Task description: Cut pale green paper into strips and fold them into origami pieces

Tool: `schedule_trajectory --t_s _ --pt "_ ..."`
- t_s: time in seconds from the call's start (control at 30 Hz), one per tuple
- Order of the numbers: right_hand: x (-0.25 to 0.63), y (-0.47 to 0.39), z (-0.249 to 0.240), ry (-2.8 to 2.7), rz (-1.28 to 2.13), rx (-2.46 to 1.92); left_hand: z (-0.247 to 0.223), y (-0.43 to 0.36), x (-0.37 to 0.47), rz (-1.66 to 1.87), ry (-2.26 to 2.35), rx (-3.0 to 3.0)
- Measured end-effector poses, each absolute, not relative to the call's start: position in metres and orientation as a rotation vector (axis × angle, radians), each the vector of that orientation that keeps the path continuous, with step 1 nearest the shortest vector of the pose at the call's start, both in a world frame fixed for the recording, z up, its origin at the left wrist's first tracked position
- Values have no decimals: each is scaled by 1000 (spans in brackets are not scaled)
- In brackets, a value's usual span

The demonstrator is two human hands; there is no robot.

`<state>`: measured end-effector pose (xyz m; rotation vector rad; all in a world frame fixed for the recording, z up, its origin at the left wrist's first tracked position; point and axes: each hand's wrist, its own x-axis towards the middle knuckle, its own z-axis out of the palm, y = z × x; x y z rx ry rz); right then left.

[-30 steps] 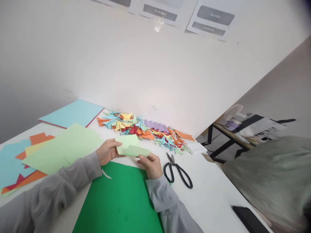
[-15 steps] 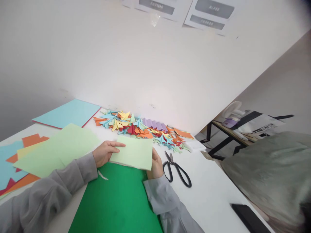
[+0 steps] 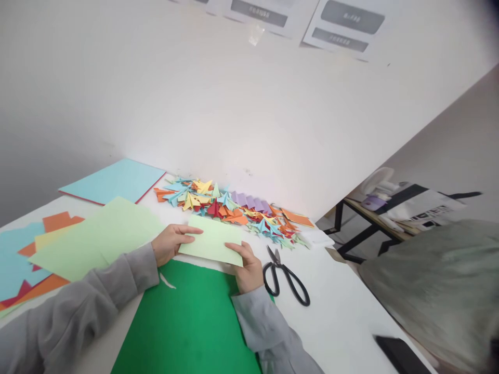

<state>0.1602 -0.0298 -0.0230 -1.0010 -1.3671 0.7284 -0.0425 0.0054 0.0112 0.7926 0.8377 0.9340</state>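
Note:
A pale green paper rectangle [image 3: 212, 240] is held up between both hands, above the far edge of a dark green sheet [image 3: 187, 322]. My left hand [image 3: 171, 243] grips its left end, with fingers on the face of the paper. At the right end, my right hand [image 3: 249, 267] is closed on the paper, its fingers over the front. Black-handled scissors [image 3: 286, 275] lie slightly open on the white table, right of my right hand. A thin white paper strip [image 3: 167, 281] rests on the dark green sheet near my left wrist.
Many small folded paper pieces [image 3: 230, 208] lie along the wall. Light blue sheets [image 3: 117, 182] are at the back left, with a large pale green sheet [image 3: 105, 234] and coloured scraps nearer. A black flat object [image 3: 401, 356] sits at the right edge. A person's clothing [image 3: 436, 285] shows beyond.
My right hand has moved its fingers from behind the paper's right edge onto its front face. The paper looks lower and tilted more. The whole view has shifted slightly.

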Motion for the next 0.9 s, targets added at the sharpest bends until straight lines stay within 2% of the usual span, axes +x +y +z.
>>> schedule_trajectory --t_s 0.3,0.53,0.73,0.9 --pt "164 -24 -34 -1121 773 -1095 5 6 -46 1019 554 895" --pt "166 -22 -31 -1094 583 -1124 0 9 -42 1186 811 1224" --pt "157 -31 -24 -1087 934 -1034 2 7 -41 1132 873 994" --pt "154 -37 -22 -1201 751 -1075 1 11 -43 1255 894 938"
